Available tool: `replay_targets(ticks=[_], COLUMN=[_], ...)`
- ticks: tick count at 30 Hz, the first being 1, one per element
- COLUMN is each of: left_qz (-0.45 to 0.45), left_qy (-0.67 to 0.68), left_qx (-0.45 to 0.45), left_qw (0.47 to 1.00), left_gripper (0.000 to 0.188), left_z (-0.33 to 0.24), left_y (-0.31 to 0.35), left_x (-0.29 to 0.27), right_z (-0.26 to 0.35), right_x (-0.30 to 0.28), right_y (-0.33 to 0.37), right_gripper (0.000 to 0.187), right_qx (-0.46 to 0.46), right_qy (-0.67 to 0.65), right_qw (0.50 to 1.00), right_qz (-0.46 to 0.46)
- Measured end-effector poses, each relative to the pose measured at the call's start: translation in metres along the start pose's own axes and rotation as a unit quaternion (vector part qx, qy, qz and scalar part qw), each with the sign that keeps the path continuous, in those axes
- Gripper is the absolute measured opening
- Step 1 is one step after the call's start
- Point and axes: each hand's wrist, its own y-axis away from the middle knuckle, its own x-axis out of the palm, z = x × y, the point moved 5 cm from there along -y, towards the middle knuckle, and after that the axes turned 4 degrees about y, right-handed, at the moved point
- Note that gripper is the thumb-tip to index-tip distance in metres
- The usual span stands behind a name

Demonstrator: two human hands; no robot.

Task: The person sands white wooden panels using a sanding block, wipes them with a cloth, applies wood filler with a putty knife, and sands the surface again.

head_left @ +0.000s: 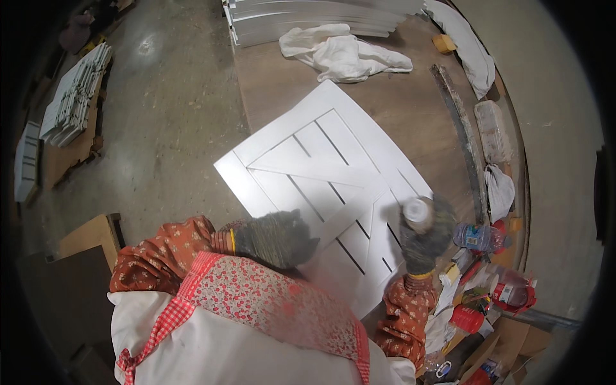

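A white grooved panel (327, 208) lay flat and slantwise on the brown tabletop (410, 115), its near end reaching the wearer's apron (256, 289). Narrow dark slots and diagonal bands were noted on its face.

The left hand (273, 239), in a dark glove, was at the panel's near left edge; how far its fingers were closed, and whether they gripped the edge, could not be told. The right hand (427, 240), likewise gloved, was closed around a round, pale-topped object (416, 210) at the panel's right edge. That object was blurred, and its kind could not be determined.

Beyond the panel's far corner lay a crumpled white cloth (340, 56), with a stack of white boards (321, 16) behind it. Along the right side were a dark worn strip (461, 131), a clear plastic container (493, 131) and a lying bottle (471, 237).
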Motion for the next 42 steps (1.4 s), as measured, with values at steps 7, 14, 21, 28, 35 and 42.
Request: replay_targets(ticks=[7, 14, 21, 28, 35, 42], left_qz=[-0.095, -0.248, -0.306, -0.352, -0.39, -0.395], left_qy=[0.067, 0.021, -0.019, -0.032, -0.008, 0.002], left_qx=[0.006, 0.04, 0.07, 0.022, 0.007, 0.001], left_qw=[0.993, 0.968, 0.949, 0.935, 0.921, 0.919], left_gripper=[0.046, 0.041, 0.023, 0.018, 0.016, 0.019], left_z=[0.001, -0.004, 0.0, -0.002, -0.001, -0.001], left_y=[0.004, 0.014, 0.008, 0.008, 0.008, 0.003], left_x=[-0.027, -0.019, -0.019, -0.012, -0.02, -0.019], right_z=[0.109, 0.142, 0.145, 0.155, 0.161, 0.164], right_x=[0.058, 0.077, 0.079, 0.08, 0.067, 0.061], right_y=[-0.079, -0.092, -0.088, -0.093, -0.095, -0.095], right_gripper=[0.042, 0.047, 0.048, 0.046, 0.043, 0.048], right_qx=[-0.181, -0.257, -0.308, -0.319, -0.283, -0.281], right_qy=[-0.173, -0.15, -0.096, -0.101, -0.119, -0.083], right_qw=[0.941, 0.914, 0.923, 0.924, 0.933, 0.931], right_qz=[0.226, 0.277, 0.211, 0.187, 0.186, 0.216])
